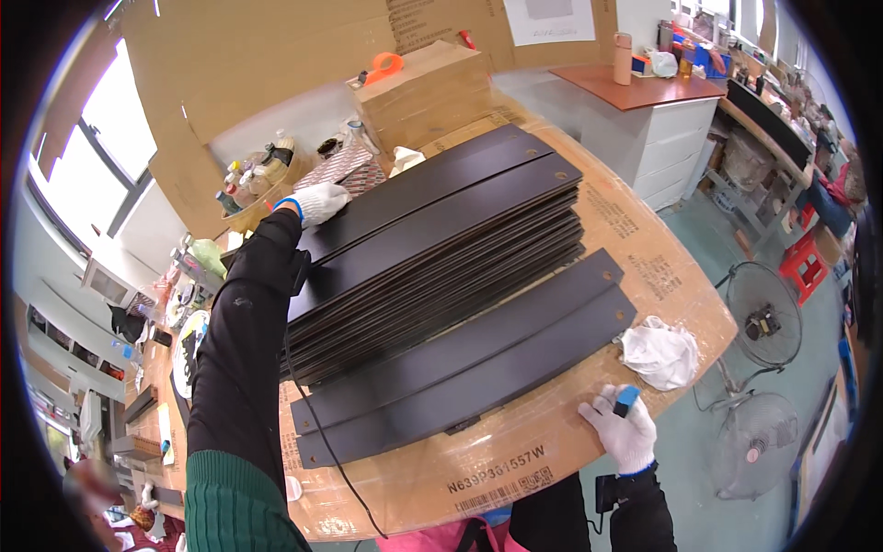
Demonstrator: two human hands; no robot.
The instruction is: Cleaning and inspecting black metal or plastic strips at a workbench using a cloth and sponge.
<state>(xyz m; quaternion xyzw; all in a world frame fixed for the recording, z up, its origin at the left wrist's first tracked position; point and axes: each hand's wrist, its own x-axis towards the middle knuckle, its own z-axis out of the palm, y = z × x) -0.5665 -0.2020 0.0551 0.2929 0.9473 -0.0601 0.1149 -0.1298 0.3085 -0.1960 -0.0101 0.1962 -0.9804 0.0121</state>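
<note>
My left hand [317,203], in a white knit glove, reaches across to the far left edge of a tall stack of long dark panels [441,216]. Its fingers lie along the top panel's far edge, partly turned from view. Near the table's front right, my right hand [625,437], also gloved, is closed round a small blue thing with a dark end [626,400], its kind unclear. Two more dark panels [478,359] lie side by side before the stack, with holes at their ends. A crumpled white cloth [659,353] sits beyond my right hand.
Cardboard [681,262] covers the table. Behind the stack stand a carton [428,92] with orange tape [384,67] on it, a patterned box [342,170] and a basket of bottles [262,179]. A cable [322,432] hangs across the front panels' left end. Fans [759,313] stand right.
</note>
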